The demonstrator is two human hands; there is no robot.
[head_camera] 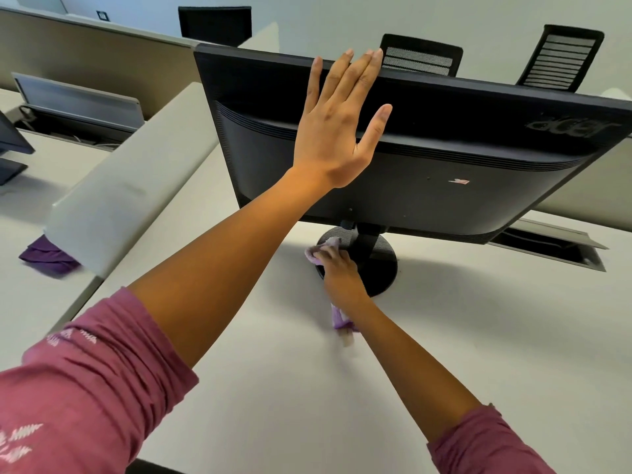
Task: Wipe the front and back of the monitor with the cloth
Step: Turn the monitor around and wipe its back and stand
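Note:
The black monitor (444, 159) stands on the white desk with its back toward me, tilted forward at the top. My left hand (338, 131) lies flat against the upper back of it, fingers straight and reaching the top edge. Below, my right hand (337, 268) grips a light purple cloth (323, 248) and holds it against the round black stand base (379, 271) beside the stand's neck. A tail of the cloth (338, 319) hangs under my wrist. The screen side is hidden from me.
A grey divider panel (130, 200) runs along the left. A dark purple cloth (46, 256) lies on the neighbouring desk at left. An open cable tray (554, 246) sits behind the monitor at right. Black mesh chairs (561, 56) stand beyond.

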